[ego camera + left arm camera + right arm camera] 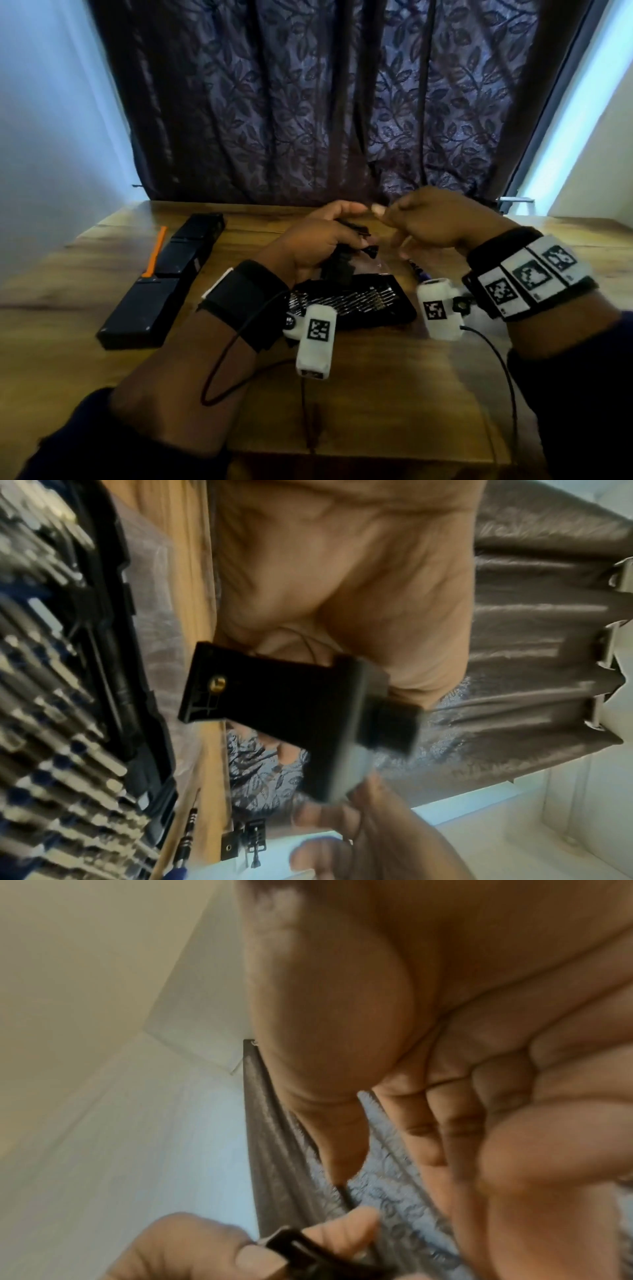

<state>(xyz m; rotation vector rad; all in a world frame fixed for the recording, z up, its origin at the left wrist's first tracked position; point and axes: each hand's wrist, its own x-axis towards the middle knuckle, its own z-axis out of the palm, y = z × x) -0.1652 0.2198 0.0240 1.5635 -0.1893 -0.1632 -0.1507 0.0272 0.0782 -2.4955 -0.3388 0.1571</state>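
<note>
My left hand (322,236) grips a black plastic bracket (337,267) above the table's middle. In the left wrist view the bracket (284,710) lies against my palm and shows a small brass insert (218,682). Just to its right my right hand (424,219) hovers with fingers curled, thumb and fingertip pinched together near my left fingertips. The right wrist view shows a thin dark pin (344,1195) sticking out from that pinch, just above the bracket's edge (291,1245). What the pin is stays blurred.
An open black case of silver screwdriver bits (352,303) lies under my hands. A blue-handled screwdriver (416,269) rests beside it. Black boxes (161,284) and an orange tool (156,250) lie at the left. Small black parts (246,840) sit near the table's far edge. A dark curtain (325,102) hangs behind.
</note>
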